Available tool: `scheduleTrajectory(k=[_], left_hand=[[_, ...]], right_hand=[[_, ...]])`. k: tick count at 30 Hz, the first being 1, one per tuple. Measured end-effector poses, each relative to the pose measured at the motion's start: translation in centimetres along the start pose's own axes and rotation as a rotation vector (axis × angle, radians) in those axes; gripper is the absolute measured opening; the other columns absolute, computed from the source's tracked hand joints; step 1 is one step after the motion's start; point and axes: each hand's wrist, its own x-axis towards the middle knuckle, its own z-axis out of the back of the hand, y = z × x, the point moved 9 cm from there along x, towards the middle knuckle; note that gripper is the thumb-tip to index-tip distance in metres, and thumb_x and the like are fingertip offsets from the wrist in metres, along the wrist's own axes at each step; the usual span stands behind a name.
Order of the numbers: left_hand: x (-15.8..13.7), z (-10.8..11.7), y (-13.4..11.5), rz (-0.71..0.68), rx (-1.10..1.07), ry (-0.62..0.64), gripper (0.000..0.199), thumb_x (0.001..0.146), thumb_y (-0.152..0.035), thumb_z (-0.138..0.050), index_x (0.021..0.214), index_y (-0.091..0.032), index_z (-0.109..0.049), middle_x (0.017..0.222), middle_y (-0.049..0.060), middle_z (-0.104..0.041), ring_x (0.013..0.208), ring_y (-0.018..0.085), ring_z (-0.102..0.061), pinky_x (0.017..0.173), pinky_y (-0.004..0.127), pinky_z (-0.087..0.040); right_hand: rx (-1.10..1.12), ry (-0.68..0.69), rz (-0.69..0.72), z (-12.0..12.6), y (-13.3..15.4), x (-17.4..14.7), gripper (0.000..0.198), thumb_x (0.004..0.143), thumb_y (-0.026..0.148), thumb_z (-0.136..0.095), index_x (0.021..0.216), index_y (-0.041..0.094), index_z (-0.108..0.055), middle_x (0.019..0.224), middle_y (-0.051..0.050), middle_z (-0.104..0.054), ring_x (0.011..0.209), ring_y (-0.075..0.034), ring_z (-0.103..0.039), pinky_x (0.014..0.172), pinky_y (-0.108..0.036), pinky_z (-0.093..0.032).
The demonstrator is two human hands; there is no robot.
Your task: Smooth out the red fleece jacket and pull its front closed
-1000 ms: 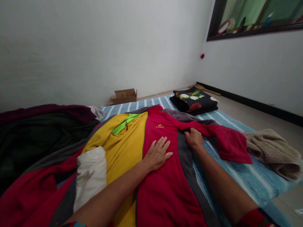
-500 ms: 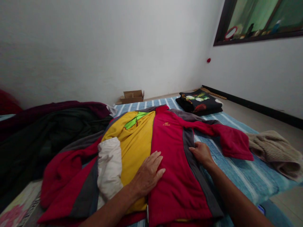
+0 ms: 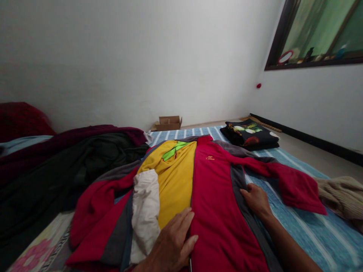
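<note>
A red and grey jacket (image 3: 215,204) is spread out with its front unzipped. Its left side is folded open, so the yellow lining (image 3: 178,177), a white pocket lining (image 3: 146,204) and a bright green patch (image 3: 173,150) show. My left hand (image 3: 176,241) rests with fingers stretched out along the zip edge, partly over the yellow lining. At the jacket's right, my right hand (image 3: 257,202) has its fingers curled, thumb and forefinger at the grey side panel (image 3: 237,181). The lower hem is cut off by the frame.
Blue striped bedding (image 3: 292,192) lies underneath. Dark clothes (image 3: 70,166) are heaped at left, beside a flower-printed bag (image 3: 36,245). Folded black printed fabric (image 3: 249,134) sits at the far right, a beige knit (image 3: 343,196) at the right edge. A cardboard box (image 3: 169,123) stands by the wall.
My left hand has slid down and back from the red front panel to the zip edge. My right hand stays at the grey side panel. The camera view has shifted left and up.
</note>
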Motion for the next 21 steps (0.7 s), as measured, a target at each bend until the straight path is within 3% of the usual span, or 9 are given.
scheduleTrajectory(k=[6,10,14,17,19,21], left_hand=[[-0.3,1.0,0.1,0.003,-0.062,0.027,0.04,0.081,-0.024,-0.052,0.12,-0.028,-0.05,0.112,0.005,-0.065,0.102,0.019,-0.061,0.09,0.027,-0.051],[3.1,4.3,2.5,0.001,-0.034,-0.033,0.025,0.084,-0.025,-0.045,0.107,-0.023,-0.057,0.109,0.006,-0.066,0.102,0.017,-0.061,0.088,0.025,-0.05],[9.3,8.3,10.3,0.174,0.103,-0.108,0.026,0.083,-0.032,-0.046,0.102,-0.019,-0.059,0.113,0.008,-0.063,0.109,0.02,-0.056,0.097,0.03,-0.042],[13.1,10.0,18.2,0.448,0.236,-0.077,0.025,0.081,-0.029,-0.048,0.099,-0.016,-0.06,0.11,0.008,-0.063,0.107,0.02,-0.055,0.096,0.028,-0.039],[14.9,10.6,22.4,0.55,0.257,-0.085,0.024,0.081,-0.027,-0.046,0.096,-0.013,-0.06,0.108,0.012,-0.062,0.106,0.024,-0.055,0.095,0.032,-0.039],[16.2,10.7,26.1,0.64,0.245,-0.092,0.024,0.08,-0.027,-0.047,0.092,-0.012,-0.061,0.108,0.016,-0.062,0.106,0.028,-0.055,0.091,0.036,-0.041]], right_hand=[[0.078,0.011,-0.025,-0.2,-0.3,0.0,0.018,0.074,0.033,-0.051,0.065,0.019,-0.056,0.068,-0.006,-0.064,0.07,-0.021,-0.059,0.058,-0.026,-0.036],[0.211,0.07,-0.059,-0.2,-0.2,0.1,0.02,0.074,0.035,-0.052,0.069,0.018,-0.059,0.065,-0.005,-0.064,0.065,-0.02,-0.061,0.056,-0.026,-0.04],[0.418,0.178,-0.159,-1.0,0.0,0.6,0.037,0.079,0.046,-0.045,0.088,0.015,-0.062,0.055,-0.002,-0.059,0.048,-0.017,-0.058,0.042,-0.024,-0.038],[0.571,0.255,-0.259,-2.0,-0.5,1.4,0.041,0.081,0.051,-0.041,0.088,0.017,-0.063,0.046,0.002,-0.05,0.042,-0.017,-0.053,0.039,-0.024,-0.034],[0.461,0.277,-0.232,-1.9,-0.6,2.1,0.04,0.082,0.051,-0.04,0.078,0.019,-0.063,0.047,0.0,-0.052,0.046,-0.018,-0.056,0.042,-0.025,-0.034],[0.187,0.255,-0.133,-1.0,-0.2,2.9,0.04,0.081,0.052,-0.043,0.064,0.021,-0.061,0.054,-0.005,-0.059,0.056,-0.022,-0.061,0.047,-0.027,-0.036]])
